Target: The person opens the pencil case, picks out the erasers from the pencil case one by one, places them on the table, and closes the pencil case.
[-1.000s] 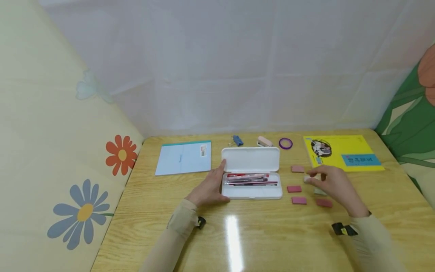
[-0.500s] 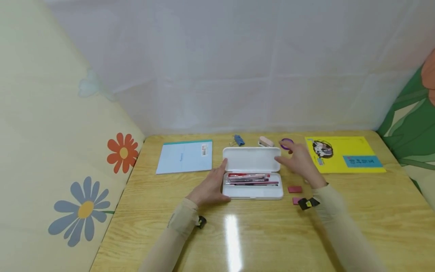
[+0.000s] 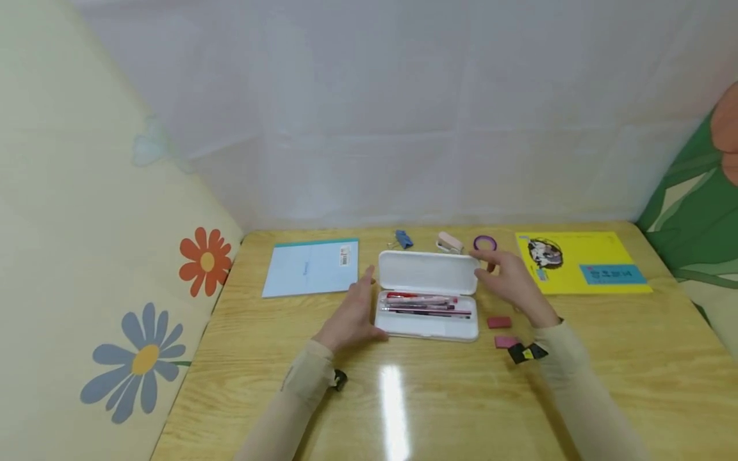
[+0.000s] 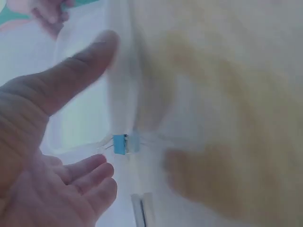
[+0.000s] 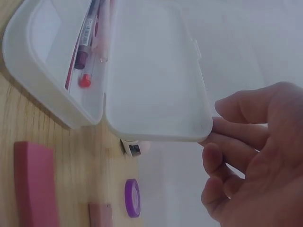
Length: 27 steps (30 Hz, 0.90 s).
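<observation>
A white pencil case [image 3: 429, 329] stands on the table with its lid [image 3: 428, 272] swung back and several pens [image 3: 419, 307] inside. My right hand [image 3: 507, 282] is at the lid's right end. In the right wrist view its fingertips reach behind the lid's corner, while the thumb [image 5: 236, 108] stays apart from the edge. Along the case's left side, my left hand [image 3: 352, 319] rests with its thumb and fingers spread. Two pink erasers, one [image 3: 499, 322] behind the other [image 3: 505, 342], lie right of the case, partly beneath my right wrist.
Behind the case are a blue binder clip [image 3: 403, 239], a pink stapler [image 3: 450, 242] and a purple tape roll [image 3: 485, 243]. A light-blue notebook [image 3: 311, 267] lies left, a yellow notebook [image 3: 582, 262] right. A white cloth [image 3: 369, 128] hangs along the back edge.
My right hand has left the small white piece among the erasers and moved left to the lid's right end. The lid has tilted up slightly. My left hand has stayed beside the case.
</observation>
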{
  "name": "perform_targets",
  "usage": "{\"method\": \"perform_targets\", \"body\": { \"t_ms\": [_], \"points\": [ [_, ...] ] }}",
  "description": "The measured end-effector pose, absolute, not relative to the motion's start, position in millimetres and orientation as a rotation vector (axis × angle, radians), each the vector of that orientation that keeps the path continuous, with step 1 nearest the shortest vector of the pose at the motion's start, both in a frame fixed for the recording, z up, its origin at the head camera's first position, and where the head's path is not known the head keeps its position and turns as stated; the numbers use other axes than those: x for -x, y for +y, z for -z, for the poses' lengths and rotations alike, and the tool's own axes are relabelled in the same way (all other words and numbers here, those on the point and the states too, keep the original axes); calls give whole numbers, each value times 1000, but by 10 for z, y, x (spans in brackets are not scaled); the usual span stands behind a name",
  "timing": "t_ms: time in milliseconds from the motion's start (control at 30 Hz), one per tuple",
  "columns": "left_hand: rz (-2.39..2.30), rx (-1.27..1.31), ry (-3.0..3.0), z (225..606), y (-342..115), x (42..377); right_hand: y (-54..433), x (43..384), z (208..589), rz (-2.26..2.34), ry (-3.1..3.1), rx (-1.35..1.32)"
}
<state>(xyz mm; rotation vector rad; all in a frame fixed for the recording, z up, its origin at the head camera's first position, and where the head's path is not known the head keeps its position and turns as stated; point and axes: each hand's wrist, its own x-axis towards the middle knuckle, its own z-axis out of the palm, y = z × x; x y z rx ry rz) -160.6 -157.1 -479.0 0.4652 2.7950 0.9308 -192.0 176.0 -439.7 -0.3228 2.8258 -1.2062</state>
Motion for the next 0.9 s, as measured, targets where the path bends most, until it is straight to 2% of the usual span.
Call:
{"method": "perform_targets", "body": {
  "t_ms": [167,300,600,900],
  "points": [
    [-1156,-457,2739,4640,-1666,1668,1804,1856,4411,1229,2787,351],
    [-1154,-430,2636,4570,-1766,1679,1804,1844,4429,1199,2806,399],
    [-979,-465,2629,4694,-1671,1606,1680,1809,4393,1213,2835,470],
    [-1067,-320,2629,4714,-1564,1447,1713,1604,4390,1224,2854,557]
  ]
}}
